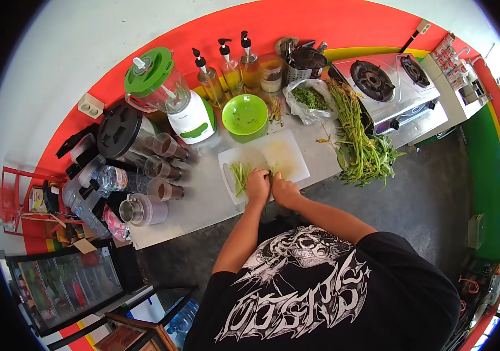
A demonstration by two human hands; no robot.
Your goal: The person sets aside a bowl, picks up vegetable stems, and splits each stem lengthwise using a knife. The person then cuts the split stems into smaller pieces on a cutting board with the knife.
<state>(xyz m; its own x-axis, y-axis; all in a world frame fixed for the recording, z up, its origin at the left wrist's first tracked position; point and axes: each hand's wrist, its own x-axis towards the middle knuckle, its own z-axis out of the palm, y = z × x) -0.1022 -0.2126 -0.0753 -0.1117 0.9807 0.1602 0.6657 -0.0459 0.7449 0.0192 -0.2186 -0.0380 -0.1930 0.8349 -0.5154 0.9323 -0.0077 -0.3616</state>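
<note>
My left hand (pixel 257 186) is closed, low over the front part of a white cutting board (pixel 292 159). Close beside it, my right hand (pixel 286 192) is closed too, at the board's front edge. A narrow dark thing and a bit of green show between the two hands, too small to name. What the fingers grip is mostly hidden. Left of my left hand, a small pile of cut green stems (pixel 239 177) lies on the board. A wet yellowish patch marks the board's right half. Behind the board is a green bowl (pixel 245 116) with green bits inside.
Leafy greens (pixel 362 146) lie on the metal table's right, near a gas stove (pixel 387 88). A bag of chopped greens (pixel 310 99), pump bottles (pixel 225 67) and a blender (pixel 171 96) stand behind. Brown-filled cups (pixel 165 168) and a steel flask (pixel 143 209) stand left.
</note>
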